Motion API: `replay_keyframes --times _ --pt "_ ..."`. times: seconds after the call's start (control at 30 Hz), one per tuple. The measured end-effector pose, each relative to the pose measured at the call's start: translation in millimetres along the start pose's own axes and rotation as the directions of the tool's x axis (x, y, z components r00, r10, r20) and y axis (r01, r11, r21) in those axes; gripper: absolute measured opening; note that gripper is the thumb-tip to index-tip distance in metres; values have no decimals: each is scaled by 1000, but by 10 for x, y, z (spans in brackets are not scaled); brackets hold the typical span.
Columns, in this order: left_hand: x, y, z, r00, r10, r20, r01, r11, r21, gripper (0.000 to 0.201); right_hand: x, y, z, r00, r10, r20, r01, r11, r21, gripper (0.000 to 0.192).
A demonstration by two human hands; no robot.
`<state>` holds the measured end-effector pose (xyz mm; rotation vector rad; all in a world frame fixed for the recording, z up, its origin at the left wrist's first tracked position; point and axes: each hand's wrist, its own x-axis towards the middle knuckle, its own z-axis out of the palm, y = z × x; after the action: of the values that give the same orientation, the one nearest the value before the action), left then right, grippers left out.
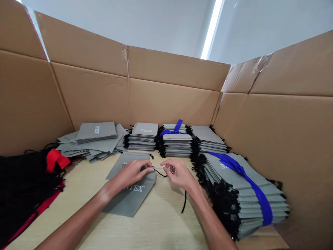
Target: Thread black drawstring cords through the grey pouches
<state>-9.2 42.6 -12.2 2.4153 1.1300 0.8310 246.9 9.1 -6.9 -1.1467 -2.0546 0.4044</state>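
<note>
Left hand point(134, 172): fingers curled, pressing grey bag point(130, 198) at its edge.
Right hand point(177, 172): pinching black cord point(161, 174).

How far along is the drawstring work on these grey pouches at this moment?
Looks done: two grey stacks tied with blue ribbon, with black cords showing along their edges. In hand: left hand presses on a flat grey pouch while right hand pinches its black cord. Apparently left: the loose grey pile at back left.

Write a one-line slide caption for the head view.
Left hand on a grey pouch, right hand pinching its black cord, bundled stacks around.
</note>
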Motion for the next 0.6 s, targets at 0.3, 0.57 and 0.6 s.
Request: replay_keyframes --times 0.3,0.57,0.6 --pt "13 229 197 996 84 -31 -87 989 -122 32 58 18 152 973 99 -209 -77 991 110 30" --pt "23 188 358 985 165 -48 -169 980 -107 23 16 -64 487 983 157 -96 -162 986 -48 48" --pt "23 184 357 983 174 -50 -179 978 -106 22 13 -63 491 982 174 -73 -178 982 -60 51"
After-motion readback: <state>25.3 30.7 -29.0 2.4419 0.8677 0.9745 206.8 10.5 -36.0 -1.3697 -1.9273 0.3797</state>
